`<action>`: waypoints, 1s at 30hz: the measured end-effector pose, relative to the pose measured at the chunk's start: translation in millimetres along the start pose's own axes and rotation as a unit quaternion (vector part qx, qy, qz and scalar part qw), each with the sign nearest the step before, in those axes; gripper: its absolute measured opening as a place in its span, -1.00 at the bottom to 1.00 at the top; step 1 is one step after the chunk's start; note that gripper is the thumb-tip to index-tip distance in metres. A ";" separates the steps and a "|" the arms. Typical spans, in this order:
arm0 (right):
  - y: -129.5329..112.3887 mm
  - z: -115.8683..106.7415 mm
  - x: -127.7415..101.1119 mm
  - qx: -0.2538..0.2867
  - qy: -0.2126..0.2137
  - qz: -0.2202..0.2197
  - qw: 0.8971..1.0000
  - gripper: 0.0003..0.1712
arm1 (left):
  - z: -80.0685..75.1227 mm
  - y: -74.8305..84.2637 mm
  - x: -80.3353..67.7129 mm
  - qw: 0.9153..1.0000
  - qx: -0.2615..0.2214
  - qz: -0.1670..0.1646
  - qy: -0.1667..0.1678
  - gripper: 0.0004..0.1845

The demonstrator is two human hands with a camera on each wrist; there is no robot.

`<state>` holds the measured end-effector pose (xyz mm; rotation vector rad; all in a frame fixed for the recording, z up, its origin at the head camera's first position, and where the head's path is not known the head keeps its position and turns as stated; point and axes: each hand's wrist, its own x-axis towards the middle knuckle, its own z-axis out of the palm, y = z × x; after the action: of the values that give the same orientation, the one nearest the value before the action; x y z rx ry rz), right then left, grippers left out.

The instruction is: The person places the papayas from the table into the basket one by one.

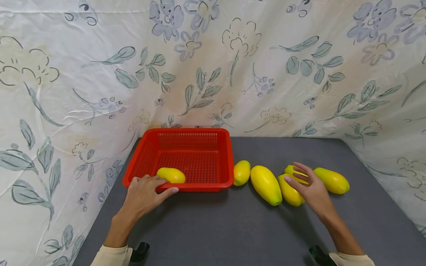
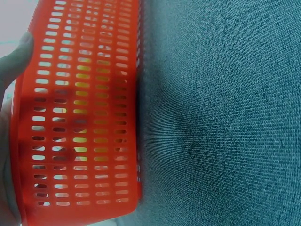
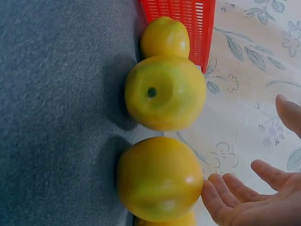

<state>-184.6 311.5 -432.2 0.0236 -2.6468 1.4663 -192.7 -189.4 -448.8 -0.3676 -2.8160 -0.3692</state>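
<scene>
My left hand grips the near left rim of a red plastic basket, its thumb on the outside and fingers over the edge. Inside, close to those fingers, lies a yellow papaya; in the left wrist view it shows only as yellow through the slots. With fingers spread and loosely bent, my right hand hovers over a papaya and partly hides another papaya behind it. It holds nothing. In the right wrist view, the fingertips appear beside a papaya; whether they touch is unclear.
Right of the basket lie a small papaya against its side and a longer papaya. Another papaya lies beyond my right hand. Floral cloth hangs behind and beside the grey table.
</scene>
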 end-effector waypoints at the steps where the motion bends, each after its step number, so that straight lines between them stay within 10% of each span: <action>1: 0.8 -0.5 0.0 0.000 0.000 0.002 1.000 -0.10 | 0.0 -0.1 -0.2 1.000 -0.001 -0.001 0.001 -0.38; 30: 30.8 4.5 -0.3 -0.049 -0.035 0.071 0.996 0.05 | 3.9 -1.2 -0.9 1.000 0.001 0.005 0.003 -0.39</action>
<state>-186.8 324.0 -460.7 -0.1258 -2.8250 1.3979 -193.1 -189.5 -452.9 -0.3786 -2.8076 -0.3648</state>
